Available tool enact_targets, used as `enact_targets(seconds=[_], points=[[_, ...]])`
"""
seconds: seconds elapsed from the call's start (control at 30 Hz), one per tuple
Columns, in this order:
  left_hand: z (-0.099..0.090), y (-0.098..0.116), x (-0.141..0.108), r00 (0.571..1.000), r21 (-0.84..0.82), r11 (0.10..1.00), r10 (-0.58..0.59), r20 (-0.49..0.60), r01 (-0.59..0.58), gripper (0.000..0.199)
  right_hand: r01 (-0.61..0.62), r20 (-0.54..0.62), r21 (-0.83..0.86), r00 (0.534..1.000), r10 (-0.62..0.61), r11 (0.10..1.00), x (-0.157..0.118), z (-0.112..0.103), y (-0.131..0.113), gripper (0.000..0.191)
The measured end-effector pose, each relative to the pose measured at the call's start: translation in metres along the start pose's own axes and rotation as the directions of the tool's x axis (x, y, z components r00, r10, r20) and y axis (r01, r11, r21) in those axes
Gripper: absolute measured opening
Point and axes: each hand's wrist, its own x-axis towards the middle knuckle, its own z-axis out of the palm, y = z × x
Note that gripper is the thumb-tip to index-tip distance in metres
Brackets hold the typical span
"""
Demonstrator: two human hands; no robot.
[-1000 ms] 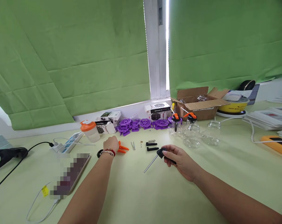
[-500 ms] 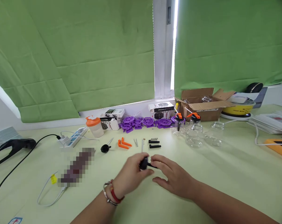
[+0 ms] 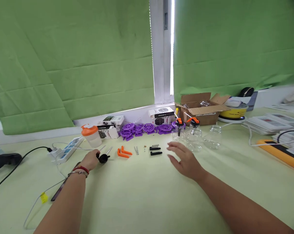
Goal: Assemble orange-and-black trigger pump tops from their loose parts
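Note:
My left hand [image 3: 90, 160] is low over the table at the left, its fingers closed on a black piece [image 3: 97, 155] with a thin metal rod, mostly hidden by the hand. Beside it lies a similar black cup-shaped piece with a metal rod [image 3: 104, 158]. My right hand [image 3: 185, 162] hovers with fingers apart and nothing in them. Closest to it are two black slim plastic parts [image 3: 156, 153], with springs [image 3: 155, 146] behind them. Between the hands lie two orange levers [image 3: 123, 155], metal pins [image 3: 136, 150] and a few tiny bits [image 3: 145, 148].
Purple plastic discs [image 3: 148, 128] and printed boxes [image 3: 161, 112] line the wall. Glass jars [image 3: 194, 139] and an open carton [image 3: 202, 112] stand back right. An orange-lidded shaker [image 3: 91, 135], a power strip [image 3: 71, 150], cables and a phone [image 3: 60, 191] lie left.
My left hand has moved left, carrying the black piece to beside the similar one. My right hand has separated from it, shifted slightly right and away from me. The view has turned a little.

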Motion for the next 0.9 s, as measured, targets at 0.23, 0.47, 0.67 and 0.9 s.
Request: enact_targets(seconds=[0.23, 0.47, 0.67, 0.9], points=[[0.02, -0.004, 0.003, 0.998, -0.058, 0.998, 0.021, 0.063, -0.017, 0.027, -0.441, -0.595, -0.178, 0.76, 0.26, 0.88, 0.008, -0.044, 0.066, 0.026], [0.023, -0.006, 0.003, 0.999, -0.055, 0.998, -0.023, 0.041, 0.026, 0.06, -0.54, -0.677, -0.342, 0.709, 0.197, 0.769, 0.001, -0.061, 0.105, 0.031], [0.01, 0.002, -0.005, 0.999, -0.02, 0.999, -0.032, -0.027, 0.032, 0.068, -0.374, -0.31, -0.578, 0.923, 0.229, 0.725, 0.038, -0.037, 0.079, 0.033], [0.011, 0.019, -0.03, 0.904, 0.015, 0.997, 0.074, -0.421, -0.074, 0.046, -0.396, 0.03, -0.752, 0.778, 0.628, 0.527, 0.112, -0.022, 0.098, 0.06]])
